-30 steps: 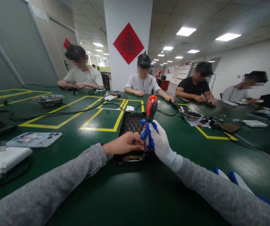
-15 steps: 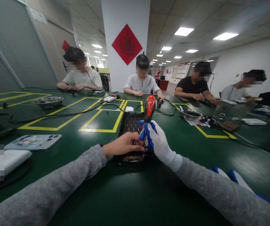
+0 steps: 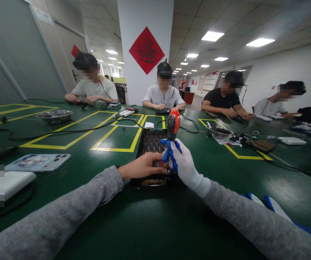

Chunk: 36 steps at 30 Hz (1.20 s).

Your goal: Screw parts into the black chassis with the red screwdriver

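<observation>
My right hand [image 3: 181,160], in a white glove with blue fingertips, is closed round a screwdriver with a red and black handle [image 3: 173,124], held upright. Its tip points down into a black flat device [image 3: 151,142] lying open on the green table [image 3: 150,224]. My bare left hand [image 3: 141,167] rests on the device's near edge with its fingers curled on it, just left of the screwdriver shaft.
A spare white and blue glove [image 3: 269,206] lies at the right. A phone back [image 3: 37,161] and a white box [image 3: 11,180] lie at the left. Metal bowls [image 3: 54,115] [image 3: 218,132], cables and yellow tape lines cross the table. Several people sit along the far side.
The screwdriver handle has tilted slightly to the right. A hand has come into view at the far left edge. My hands stay on the device.
</observation>
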Tool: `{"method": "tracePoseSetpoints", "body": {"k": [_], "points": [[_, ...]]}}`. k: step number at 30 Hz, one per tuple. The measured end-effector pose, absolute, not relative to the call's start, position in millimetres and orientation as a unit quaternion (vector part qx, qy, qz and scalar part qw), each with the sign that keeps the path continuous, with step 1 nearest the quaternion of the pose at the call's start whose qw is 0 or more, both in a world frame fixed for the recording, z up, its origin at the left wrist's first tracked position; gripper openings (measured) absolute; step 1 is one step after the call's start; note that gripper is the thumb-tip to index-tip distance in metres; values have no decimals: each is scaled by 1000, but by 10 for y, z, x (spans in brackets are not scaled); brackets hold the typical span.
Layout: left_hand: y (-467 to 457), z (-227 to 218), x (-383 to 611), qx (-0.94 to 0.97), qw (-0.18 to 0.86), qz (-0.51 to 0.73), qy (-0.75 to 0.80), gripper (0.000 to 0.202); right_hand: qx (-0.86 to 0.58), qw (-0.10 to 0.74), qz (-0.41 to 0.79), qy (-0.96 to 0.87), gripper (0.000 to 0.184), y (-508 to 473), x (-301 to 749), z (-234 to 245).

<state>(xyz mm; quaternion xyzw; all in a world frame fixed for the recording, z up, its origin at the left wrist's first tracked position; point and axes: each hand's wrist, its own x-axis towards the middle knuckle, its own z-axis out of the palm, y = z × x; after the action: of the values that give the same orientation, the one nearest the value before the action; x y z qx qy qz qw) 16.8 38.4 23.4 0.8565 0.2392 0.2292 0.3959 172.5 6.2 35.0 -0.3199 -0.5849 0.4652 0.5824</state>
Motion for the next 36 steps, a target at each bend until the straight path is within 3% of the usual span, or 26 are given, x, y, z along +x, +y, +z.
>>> {"method": "tracePoseSetpoints", "body": {"k": [5, 14, 25, 36], "points": [[391, 206, 165, 848, 411, 233, 241, 18, -313, 579, 468, -589, 28, 61, 1723, 348], [402, 203, 136, 883, 336, 243, 219, 16, -316, 573, 479, -585, 29, 84, 1739, 320], [387, 215, 160, 846, 418, 232, 235, 18, -313, 577, 484, -579, 28, 78, 1719, 329], [391, 233, 169, 864, 383, 235, 228, 17, -306, 583, 483, -577, 30, 72, 1720, 332]]}}
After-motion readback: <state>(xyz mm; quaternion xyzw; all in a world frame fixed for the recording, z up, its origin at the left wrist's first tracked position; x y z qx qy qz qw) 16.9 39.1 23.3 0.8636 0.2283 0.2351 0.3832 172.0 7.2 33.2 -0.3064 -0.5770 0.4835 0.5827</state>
